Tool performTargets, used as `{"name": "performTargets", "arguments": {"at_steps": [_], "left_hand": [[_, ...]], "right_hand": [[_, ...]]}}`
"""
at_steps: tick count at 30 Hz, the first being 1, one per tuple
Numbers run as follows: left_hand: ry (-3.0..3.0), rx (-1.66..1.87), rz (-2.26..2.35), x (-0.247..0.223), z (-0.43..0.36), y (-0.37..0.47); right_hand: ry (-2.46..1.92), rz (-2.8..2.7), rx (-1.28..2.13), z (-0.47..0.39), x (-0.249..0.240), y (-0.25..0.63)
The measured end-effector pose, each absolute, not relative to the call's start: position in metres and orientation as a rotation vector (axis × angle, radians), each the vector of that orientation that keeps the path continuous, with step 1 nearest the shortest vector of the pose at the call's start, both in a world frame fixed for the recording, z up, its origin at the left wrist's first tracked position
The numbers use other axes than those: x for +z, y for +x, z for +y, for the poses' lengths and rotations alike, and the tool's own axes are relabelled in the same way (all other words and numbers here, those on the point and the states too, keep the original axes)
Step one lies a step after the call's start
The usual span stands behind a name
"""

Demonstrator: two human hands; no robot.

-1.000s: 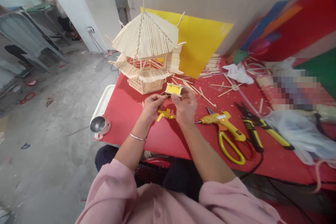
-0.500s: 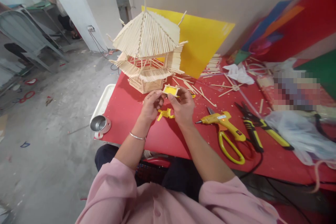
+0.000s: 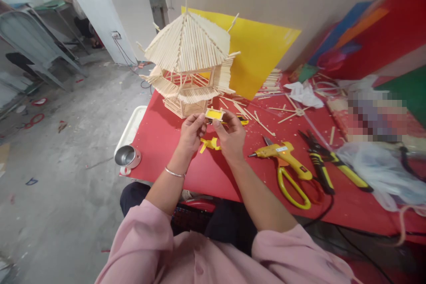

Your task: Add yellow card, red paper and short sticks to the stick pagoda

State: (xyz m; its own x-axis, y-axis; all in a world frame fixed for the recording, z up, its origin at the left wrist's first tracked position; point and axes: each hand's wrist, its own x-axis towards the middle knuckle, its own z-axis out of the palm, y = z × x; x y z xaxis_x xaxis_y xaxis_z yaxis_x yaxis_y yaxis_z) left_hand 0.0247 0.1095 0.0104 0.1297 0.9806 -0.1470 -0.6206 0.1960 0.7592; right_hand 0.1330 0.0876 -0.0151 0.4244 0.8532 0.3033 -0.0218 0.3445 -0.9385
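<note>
Between my two hands is a small wooden stick frame (image 3: 214,114) with a yellow panel inside it. My left hand (image 3: 193,132) pinches its left edge with thumb and fingertips. On the other side my right hand (image 3: 231,135) grips it, thumb along the lower edge and fingers behind. Just beyond stands a pagoda model (image 3: 188,46) built of thin wooden sticks, with a six-sided roof. Yellow scraps (image 3: 209,144) lie on the red tabletop (image 3: 213,173) below my hands. Part of a yellow-and-black tool (image 3: 244,121) shows behind my right fingers.
To the right lie a yellow glue gun (image 3: 282,153), yellow-handled scissors (image 3: 293,191), pliers (image 3: 321,168) and a plastic bag (image 3: 372,173). Loose sticks (image 3: 254,117) are scattered behind. A metal cup (image 3: 128,157) stands at the left table edge. Yellow card (image 3: 259,53) leans on the wall.
The small frame has tilted slightly in my fingers, and both hands have shifted very little. The objects on the table stay where they were.
</note>
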Motion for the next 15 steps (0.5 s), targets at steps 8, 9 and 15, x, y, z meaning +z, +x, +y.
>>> {"name": "performTargets", "arguments": {"at_steps": [8,9,15], "left_hand": [[0.587,1.294,0.714,0.0053,0.1111,0.0256],[0.589,1.29,0.718,0.005,0.1112,0.0256],[0.576,1.267,0.764,0.0077,0.1111,0.025]], "right_hand": [[-1.09,-0.963,0.664,0.0872,-0.0156,0.132],[-1.092,-0.962,0.656,0.0872,-0.0153,0.1321],[-1.082,-0.95,0.654,0.0875,-0.0142,0.1328]]}}
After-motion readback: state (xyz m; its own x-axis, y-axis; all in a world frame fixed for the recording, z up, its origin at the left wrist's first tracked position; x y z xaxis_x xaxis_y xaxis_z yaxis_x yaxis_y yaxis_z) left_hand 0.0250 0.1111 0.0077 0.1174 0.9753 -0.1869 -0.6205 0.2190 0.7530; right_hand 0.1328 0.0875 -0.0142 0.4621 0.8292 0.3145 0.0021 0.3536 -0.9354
